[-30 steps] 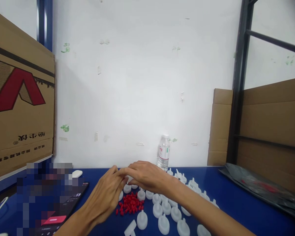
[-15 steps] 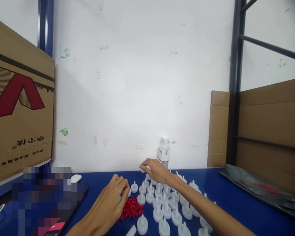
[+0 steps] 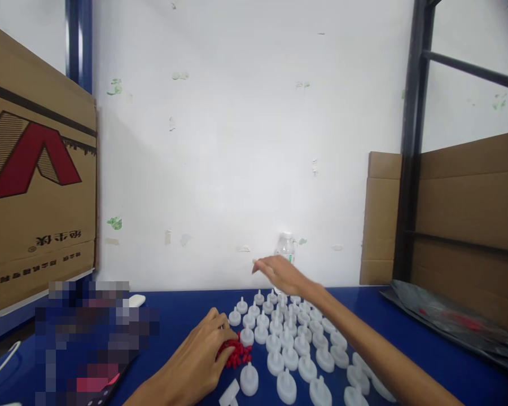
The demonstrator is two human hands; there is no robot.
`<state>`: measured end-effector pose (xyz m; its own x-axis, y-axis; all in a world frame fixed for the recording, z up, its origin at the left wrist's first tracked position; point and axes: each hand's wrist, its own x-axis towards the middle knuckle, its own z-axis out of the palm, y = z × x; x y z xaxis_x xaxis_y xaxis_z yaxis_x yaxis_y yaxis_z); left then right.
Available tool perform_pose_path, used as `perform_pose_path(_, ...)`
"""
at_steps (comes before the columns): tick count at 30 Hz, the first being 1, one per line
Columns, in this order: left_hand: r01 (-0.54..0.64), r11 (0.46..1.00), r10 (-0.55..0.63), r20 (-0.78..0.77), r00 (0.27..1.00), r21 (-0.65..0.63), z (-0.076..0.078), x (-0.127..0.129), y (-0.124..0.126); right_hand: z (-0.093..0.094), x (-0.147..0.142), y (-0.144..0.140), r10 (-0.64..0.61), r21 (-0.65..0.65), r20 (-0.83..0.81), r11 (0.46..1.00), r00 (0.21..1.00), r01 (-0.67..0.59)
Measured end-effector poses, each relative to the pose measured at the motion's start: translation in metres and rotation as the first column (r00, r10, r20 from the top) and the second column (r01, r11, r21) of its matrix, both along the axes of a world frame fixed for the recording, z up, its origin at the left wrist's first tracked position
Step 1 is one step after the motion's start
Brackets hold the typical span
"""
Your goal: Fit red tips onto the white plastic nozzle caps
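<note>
On the blue tabletop [image 3: 186, 307], in the head view, white caps [image 3: 288, 341] stand in rows at the lower middle, spouts up. At 9 o'clock of the rows lies a small heap of red plugs [image 3: 239, 354]. The left hand [image 3: 205, 358] rests on that heap, fingers curled narrow over the plugs; whether it pinches one I cannot tell. The right hand [image 3: 281, 273] hangs above the far end of the rows, at 12 o'clock of them, fingers loosely spread and holding nothing I can make out. Just behind it stands a water bottle [image 3: 285, 247], partly hidden. A cardboard box [image 3: 34, 180] stands at 9 o'clock, a dark bag [image 3: 452, 321] at 3 o'clock.
</note>
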<state>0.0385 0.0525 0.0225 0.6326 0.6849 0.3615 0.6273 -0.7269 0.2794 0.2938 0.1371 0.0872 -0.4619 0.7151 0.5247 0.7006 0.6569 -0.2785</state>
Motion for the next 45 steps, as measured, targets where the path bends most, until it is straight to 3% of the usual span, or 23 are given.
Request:
perform_pose_path(4, -0.033, 0.999, 0.032, 0.041, 0.999, 0.032, 0.0, -0.004, 0.006, 0.009, 0.052, 0.002, -0.169, 0.078, -0.217, 0.979, 0.961, 0.19)
perform_pose_path(9, -0.109, 0.993, 0.098, 0.183, 0.978, 0.053, 0.001, -0.007, 0.014, -0.032, 0.129, -0.006, -0.361, -0.024, -0.403, 0.923, 0.841, 0.385)
perform_pose_path(12, -0.239, 0.968, 0.203, 0.328, 0.923, 0.075, -0.003, -0.011, 0.022, -0.062, 0.164, -0.007, -0.417, -0.176, -0.444, 0.908, 0.793, 0.379)
perform_pose_path(15, -0.342, 0.939, 0.302, 0.392, 0.869, 0.035, -0.013, -0.016, 0.033, -0.086, 0.181, 0.0, -0.416, -0.353, -0.471, 0.897, 0.778, 0.266)
perform_pose_path(19, -0.394, 0.915, 0.394, 0.393, 0.831, -0.083, -0.029, -0.015, 0.042, -0.11, 0.179, 0.014, -0.381, -0.5, -0.533, 0.862, 0.756, 0.082)
perform_pose_path(24, -0.389, 0.884, 0.467, 0.469, 0.75, -0.26, -0.039, -0.003, 0.039, -0.126, 0.158, 0.023, -0.328, -0.538, -0.593, 0.841, 0.735, -0.058)
perform_pose_path(31, -0.313, 0.823, 0.539, 0.48, 0.692, -0.473, -0.041, -0.001, 0.04, -0.12, 0.148, 0.017, -0.341, -0.492, -0.55, 0.87, 0.762, 0.034)
perform_pose_path(45, -0.324, 0.824, 0.536, 0.454, 0.711, -0.466, -0.043, 0.0, 0.042, -0.111, 0.151, 0.006, -0.304, -0.524, -0.482, 0.852, 0.821, 0.008)
